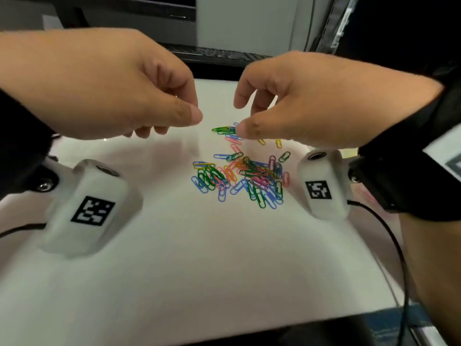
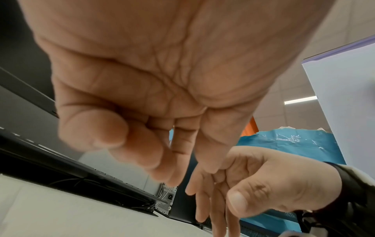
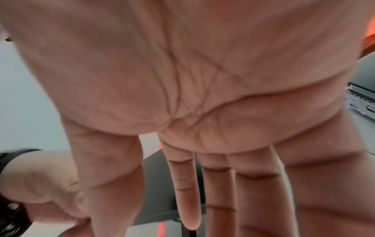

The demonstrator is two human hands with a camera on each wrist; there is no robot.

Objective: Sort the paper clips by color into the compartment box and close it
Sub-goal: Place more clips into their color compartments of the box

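A heap of paper clips (image 1: 244,176) in blue, green, pink, yellow and orange lies on the white table (image 1: 174,270), right of centre. A few green clips (image 1: 222,129) lie at its far edge. My right hand (image 1: 238,117) hovers over that far edge with its thumb tip beside the green clips. Its fingers (image 3: 190,192) point down, straight and apart, and hold nothing. My left hand (image 1: 174,123) hangs left of the heap, fingers loosely curled with the thumb (image 2: 91,128) across them, and no clip shows in it. No compartment box is in view.
A black keyboard (image 1: 217,54) lies along the table's far edge with monitors behind it. White wrist cameras (image 1: 92,208) (image 1: 321,183) hang under both wrists, and a black cable (image 1: 389,236) trails by the right one. A teal cover (image 2: 294,144) lies off to the right.
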